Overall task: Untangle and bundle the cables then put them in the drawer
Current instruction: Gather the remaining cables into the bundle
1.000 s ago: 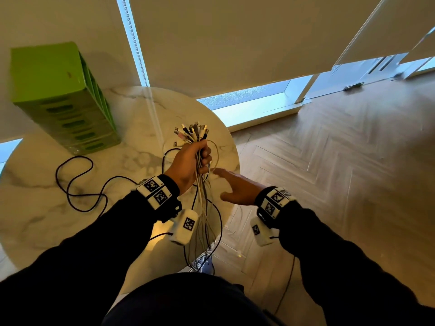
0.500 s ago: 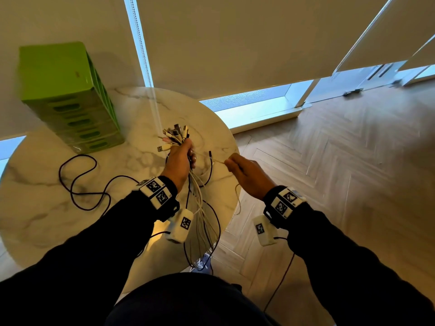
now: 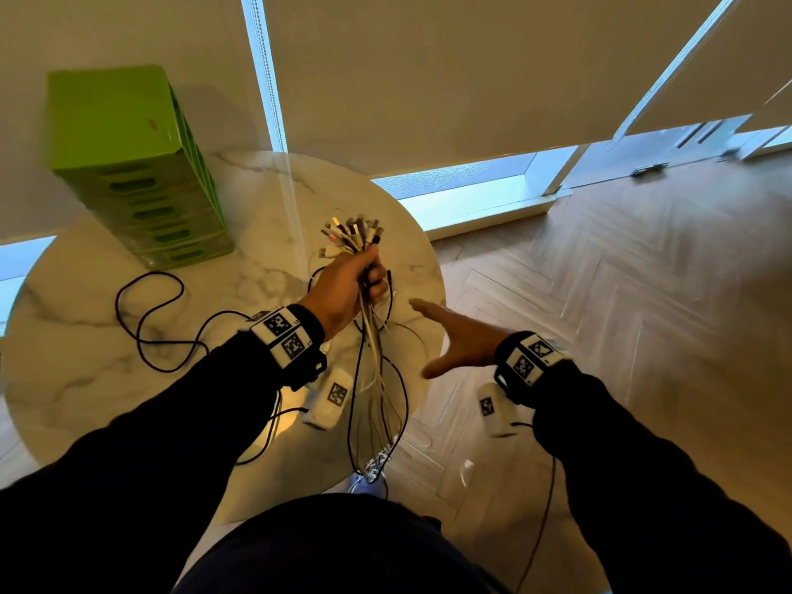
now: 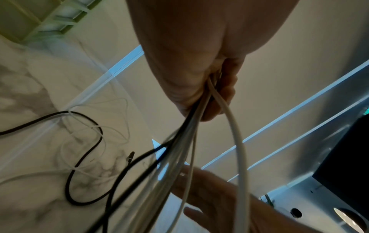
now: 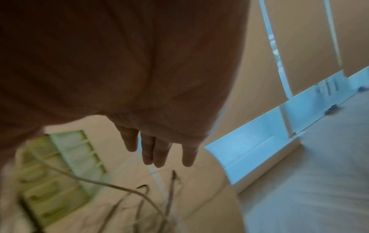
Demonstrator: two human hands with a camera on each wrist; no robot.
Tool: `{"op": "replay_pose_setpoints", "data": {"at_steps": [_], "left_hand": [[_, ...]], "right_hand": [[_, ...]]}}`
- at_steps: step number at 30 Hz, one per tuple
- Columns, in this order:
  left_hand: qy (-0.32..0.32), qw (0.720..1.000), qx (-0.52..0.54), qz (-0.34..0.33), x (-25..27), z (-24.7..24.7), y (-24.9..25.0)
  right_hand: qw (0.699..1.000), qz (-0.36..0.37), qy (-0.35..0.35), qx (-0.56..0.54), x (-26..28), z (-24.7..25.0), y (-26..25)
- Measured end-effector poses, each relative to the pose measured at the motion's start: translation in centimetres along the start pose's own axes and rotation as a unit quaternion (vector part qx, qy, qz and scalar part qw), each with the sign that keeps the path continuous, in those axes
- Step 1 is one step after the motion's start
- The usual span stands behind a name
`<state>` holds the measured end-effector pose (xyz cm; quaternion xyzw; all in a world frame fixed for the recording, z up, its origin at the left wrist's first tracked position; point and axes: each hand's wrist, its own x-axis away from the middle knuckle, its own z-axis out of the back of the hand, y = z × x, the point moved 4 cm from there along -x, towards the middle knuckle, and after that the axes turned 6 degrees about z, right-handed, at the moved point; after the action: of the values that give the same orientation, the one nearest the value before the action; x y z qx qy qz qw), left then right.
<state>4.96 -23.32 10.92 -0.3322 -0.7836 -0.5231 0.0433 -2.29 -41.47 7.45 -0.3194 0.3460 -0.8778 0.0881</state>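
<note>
My left hand (image 3: 358, 278) grips a bundle of white and dark cables (image 3: 377, 379) above the marble table (image 3: 85, 370). Their plug ends (image 3: 351, 233) fan out above my fist, and the strands hang down past the table's edge. In the left wrist view the cables (image 4: 199, 126) leave my curled left hand (image 4: 209, 94) downward. My right hand (image 3: 450, 340) hovers flat just right of the hanging strands, fingers straight, holding nothing; the right wrist view shows its straight fingers (image 5: 155, 149). A green drawer unit (image 3: 133, 165) stands at the table's back left.
A loose black cable (image 3: 145, 319) loops over the table between the drawer unit and my left arm. More thin white and black cable (image 4: 83, 141) lies on the marble under my left hand. Herringbone wood floor (image 3: 621, 315) and low windows lie to the right.
My right hand, which pinched a thin strand half a second ago, has let go and spread flat. My left hand still holds the bundle, shifted slightly right.
</note>
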Motion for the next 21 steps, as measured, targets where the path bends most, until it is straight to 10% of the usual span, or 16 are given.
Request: {"op": "replay_pose_setpoints", "data": {"at_steps": [11,16,21], "left_hand": [[-0.090,0.989,-0.118,0.017,2.5,-1.2,2.8],[-0.076,0.997,-0.006,0.023,2.5,-0.7,3.9],[-0.014,0.997,0.078,-0.008,1.4,-1.6,3.7]], "right_hand": [[0.953,0.077,-0.074,-0.284,-3.2,-5.5,-7.0],[0.994,-0.052,-0.059,-0.071,-2.2,-1.0,0.3],[0.963,-0.127,0.150,0.182,-1.1,4.3,3.0]]}}
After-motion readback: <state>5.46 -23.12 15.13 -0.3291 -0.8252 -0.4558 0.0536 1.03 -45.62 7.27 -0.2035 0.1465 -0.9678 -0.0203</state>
